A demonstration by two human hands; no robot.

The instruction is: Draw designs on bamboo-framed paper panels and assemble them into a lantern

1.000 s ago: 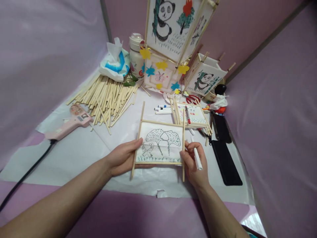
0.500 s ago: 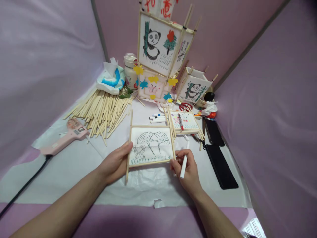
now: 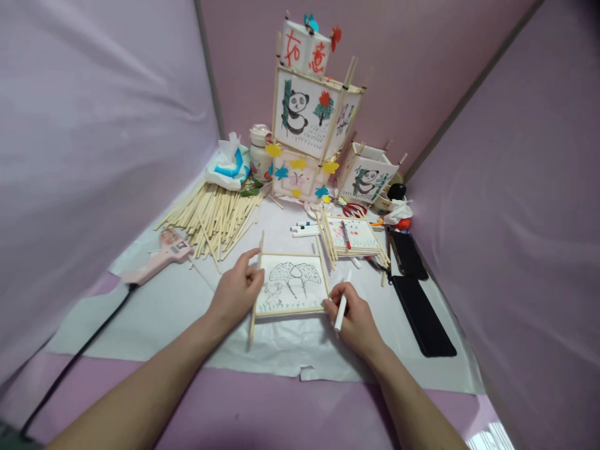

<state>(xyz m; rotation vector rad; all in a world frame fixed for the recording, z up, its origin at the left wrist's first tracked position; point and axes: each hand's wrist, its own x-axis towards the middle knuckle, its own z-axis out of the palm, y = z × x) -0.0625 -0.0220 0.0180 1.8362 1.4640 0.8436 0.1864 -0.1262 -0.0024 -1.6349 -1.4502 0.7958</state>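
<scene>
A stick-framed paper panel (image 3: 290,300) with dotted mushroom shapes, a faint outlined figure and green grass marks lies low over the white table sheet. At its left side stick, my left hand (image 3: 237,290) is closed with curled fingers against the wood. My right hand (image 3: 354,315) grips a white marker (image 3: 340,314), slanted between the fingers. Those same fingertips touch the panel's lower right corner. Beyond the panel sits a stack of framed panels (image 3: 360,240) with a red marker (image 3: 345,235) on top.
A pink glue gun (image 3: 157,256) and a pile of wooden sticks (image 3: 215,219) lie left. Several markers (image 3: 304,230) are behind the panel. A tall panda lantern (image 3: 304,119) and a smaller lantern (image 3: 368,178) stand at the back. A black pouch (image 3: 424,319) lies right.
The panel is lower and flatter over the table. My left hand has shifted up along its left stick, with the fingers now curled on top. The camera view has tilted upward.
</scene>
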